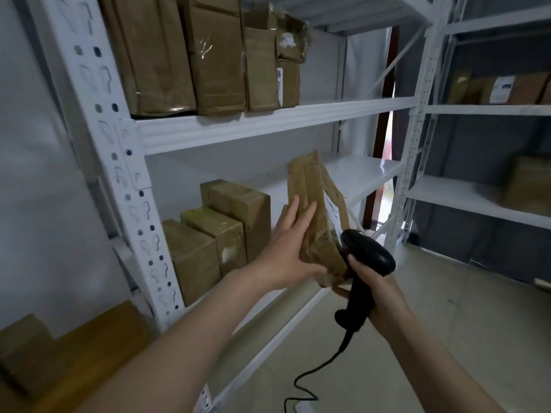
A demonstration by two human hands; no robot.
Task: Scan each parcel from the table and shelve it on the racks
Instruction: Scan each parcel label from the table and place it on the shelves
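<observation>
White metal racks (pixel 268 126) are filling most of the head view, with a second rack (pixel 477 198) standing off to the right over a pale floor. Brown boxes (pixel 208 55) are standing in a row on the upper shelf, and three more boxes (pixel 220 228) are sitting at the left end of the lower shelf, leaving bare board to their right.

Up front, the parcel (pixel 319 219) is being held upright in the air, just in front of that lower shelf and beside the three boxes, not resting on anything yet. Its white label (pixel 332 208) is facing right. My left hand (pixel 286 248) is pressing flat on its near side, fingers pretty much straight, thumb tucked under the bottom edge. My right hand (pixel 369 284) is wrapping its fingers around the handle of the black scanner (pixel 366 251), whose head is sitting right up against the parcel's lower corner, cable (pixel 316 374) trailing down.

Looks like the shelving bit to me. I'd get the scanner clear first, then slide the parcel in standing, snug against the tallest box, label facing outward so it's readable later.
</observation>
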